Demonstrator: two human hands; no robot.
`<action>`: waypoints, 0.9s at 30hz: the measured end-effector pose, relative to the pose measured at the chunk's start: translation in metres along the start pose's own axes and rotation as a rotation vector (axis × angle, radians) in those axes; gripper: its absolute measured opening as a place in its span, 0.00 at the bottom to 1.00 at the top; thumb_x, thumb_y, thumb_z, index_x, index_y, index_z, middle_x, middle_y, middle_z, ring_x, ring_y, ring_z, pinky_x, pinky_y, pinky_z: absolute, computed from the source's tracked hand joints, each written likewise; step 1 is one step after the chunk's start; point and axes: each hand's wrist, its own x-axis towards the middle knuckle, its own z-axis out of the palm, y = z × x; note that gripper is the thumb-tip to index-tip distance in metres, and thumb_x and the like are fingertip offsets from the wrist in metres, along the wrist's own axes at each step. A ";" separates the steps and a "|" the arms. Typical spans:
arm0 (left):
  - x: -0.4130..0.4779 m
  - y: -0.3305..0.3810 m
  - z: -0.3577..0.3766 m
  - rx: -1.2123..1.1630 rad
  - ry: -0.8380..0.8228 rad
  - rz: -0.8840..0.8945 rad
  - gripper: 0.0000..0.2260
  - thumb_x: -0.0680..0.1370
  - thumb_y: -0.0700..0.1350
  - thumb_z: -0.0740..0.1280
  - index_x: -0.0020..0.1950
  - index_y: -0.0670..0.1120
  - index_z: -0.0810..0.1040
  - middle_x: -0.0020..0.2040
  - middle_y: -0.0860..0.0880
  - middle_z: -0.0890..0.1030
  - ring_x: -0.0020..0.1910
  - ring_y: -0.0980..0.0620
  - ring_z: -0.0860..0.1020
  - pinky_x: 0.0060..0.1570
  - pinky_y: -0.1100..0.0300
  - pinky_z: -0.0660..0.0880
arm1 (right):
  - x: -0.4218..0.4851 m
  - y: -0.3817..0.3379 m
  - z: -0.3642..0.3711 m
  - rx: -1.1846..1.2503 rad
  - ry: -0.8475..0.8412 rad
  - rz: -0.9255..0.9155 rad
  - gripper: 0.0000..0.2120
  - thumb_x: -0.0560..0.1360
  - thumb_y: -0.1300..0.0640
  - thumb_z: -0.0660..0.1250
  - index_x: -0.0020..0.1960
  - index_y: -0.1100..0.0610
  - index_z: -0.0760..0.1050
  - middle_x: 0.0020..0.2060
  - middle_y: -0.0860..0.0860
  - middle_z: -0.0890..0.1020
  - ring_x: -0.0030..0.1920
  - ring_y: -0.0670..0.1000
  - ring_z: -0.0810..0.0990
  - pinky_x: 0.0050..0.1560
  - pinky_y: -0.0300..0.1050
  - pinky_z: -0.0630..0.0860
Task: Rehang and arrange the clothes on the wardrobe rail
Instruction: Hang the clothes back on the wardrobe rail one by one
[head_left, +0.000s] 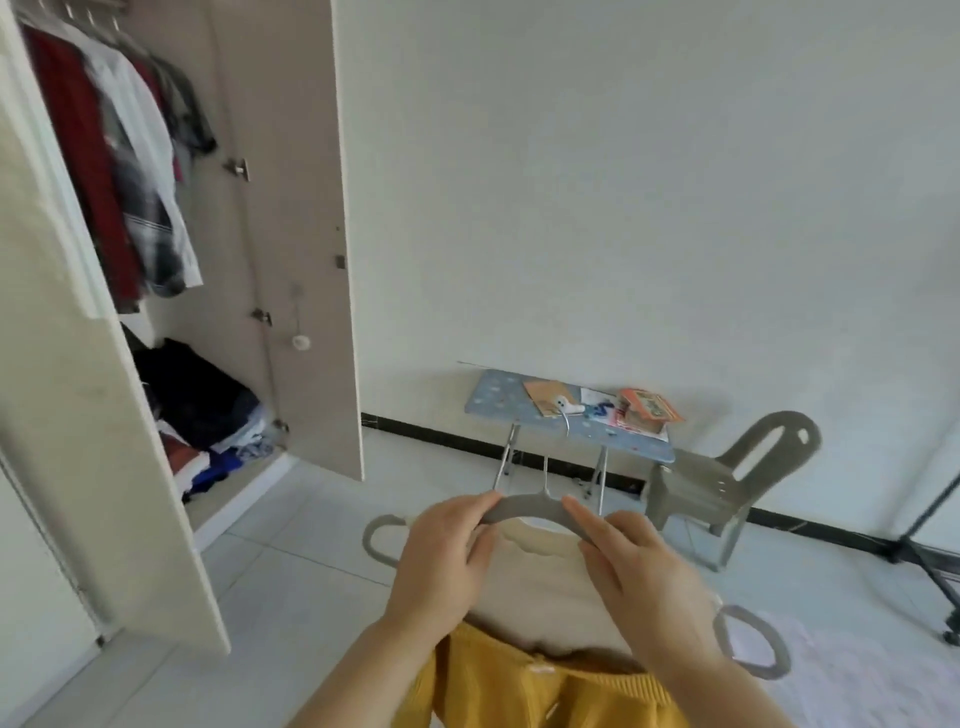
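Observation:
A grey plastic hanger (524, 506) is held level in front of me, its metal hook pointing up. My left hand (441, 564) pinches its left arm and my right hand (641, 577) pinches its right arm. A cream garment (540, 587) lies under the hanger, and below it a yellow knitted garment (535, 686) hangs near my arms. The hanger's rounded ends stick out at both sides. At the upper left, the open wardrobe (291, 208) shows several clothes (130, 171) hanging from its rail, which is mostly out of frame.
Folded clothes (208, 410) are piled on the wardrobe floor. A small blue folding table (498, 405) with papers stands at the wall, a grey plastic chair (727, 478) beside it. A black rack's leg (930, 551) is at the right. The wardrobe door (78, 415) juts out on my left.

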 end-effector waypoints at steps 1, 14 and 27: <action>0.013 -0.013 -0.009 0.028 0.010 -0.010 0.16 0.77 0.46 0.63 0.65 0.51 0.72 0.59 0.56 0.76 0.56 0.65 0.68 0.57 0.75 0.61 | 0.020 -0.007 0.011 0.019 0.003 -0.021 0.17 0.74 0.52 0.64 0.63 0.42 0.68 0.39 0.45 0.77 0.26 0.45 0.75 0.17 0.36 0.67; 0.178 -0.189 -0.072 0.310 0.238 -0.253 0.18 0.78 0.49 0.63 0.68 0.56 0.68 0.62 0.60 0.73 0.58 0.69 0.64 0.51 0.82 0.59 | 0.272 -0.061 0.195 0.308 0.044 -0.340 0.20 0.69 0.55 0.65 0.60 0.45 0.72 0.38 0.43 0.76 0.26 0.43 0.73 0.20 0.27 0.56; 0.315 -0.331 -0.140 0.487 0.384 -0.473 0.19 0.81 0.50 0.55 0.72 0.54 0.60 0.68 0.59 0.67 0.66 0.64 0.62 0.58 0.79 0.49 | 0.503 -0.142 0.339 0.458 0.117 -0.691 0.17 0.71 0.49 0.56 0.59 0.42 0.69 0.36 0.43 0.76 0.25 0.44 0.74 0.19 0.35 0.67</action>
